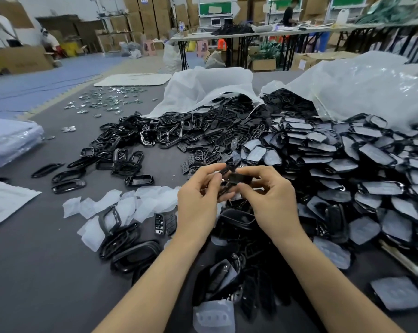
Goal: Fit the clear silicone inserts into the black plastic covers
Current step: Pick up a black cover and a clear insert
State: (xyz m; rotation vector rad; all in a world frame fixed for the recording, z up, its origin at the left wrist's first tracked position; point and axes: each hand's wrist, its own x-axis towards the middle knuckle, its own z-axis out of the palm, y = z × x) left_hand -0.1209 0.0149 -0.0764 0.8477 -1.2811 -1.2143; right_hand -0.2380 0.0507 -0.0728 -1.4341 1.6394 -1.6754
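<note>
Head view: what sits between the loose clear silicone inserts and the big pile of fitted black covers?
The left hand and right hand, both pinching one black plastic cover, above loose black frames; seen in head view.

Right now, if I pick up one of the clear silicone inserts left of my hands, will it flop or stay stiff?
Probably floppy: the clear silicone inserts look thin and lie bent over one another. Likely very light, being translucent thin skins. Heaped together, one may drag a neighbour along.

White plastic sacks (pixel 203 85), shiny metal pieces (pixel 107 99), stacked cardboard boxes (pixel 145 18), pink stools (pixel 148 47)
</note>
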